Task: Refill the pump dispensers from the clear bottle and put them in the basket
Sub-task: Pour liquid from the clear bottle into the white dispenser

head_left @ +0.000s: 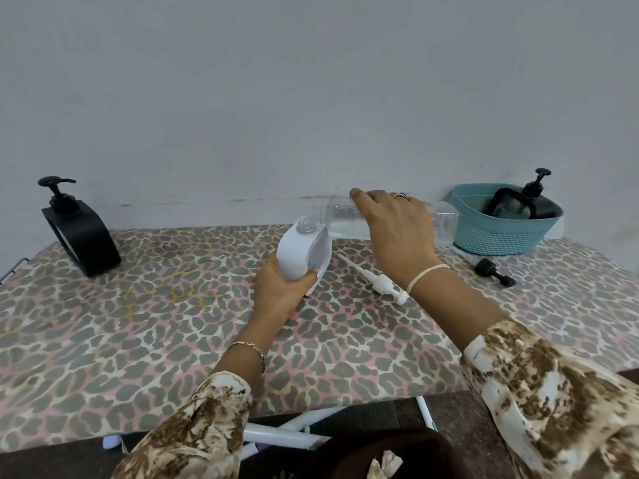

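Observation:
My left hand (276, 292) grips a white dispenser (302, 250) near the table's middle, tilted, its neck uncapped. My right hand (397, 226) holds the clear bottle (342, 219) on its side, its mouth right above the white dispenser's neck. Liquid lies along the bottle's lower side. The white pump head (377, 281) lies on the table between my hands. A black dispenser (81, 229) stands at the far left. Another black dispenser (522, 202) sits in the teal basket (501, 236) at the far right.
A black pump cap (492, 271) lies on the table in front of the basket. The table (173, 323) has a leopard-print cloth and stands against a grey wall. White pipes lie on the floor under the near edge.

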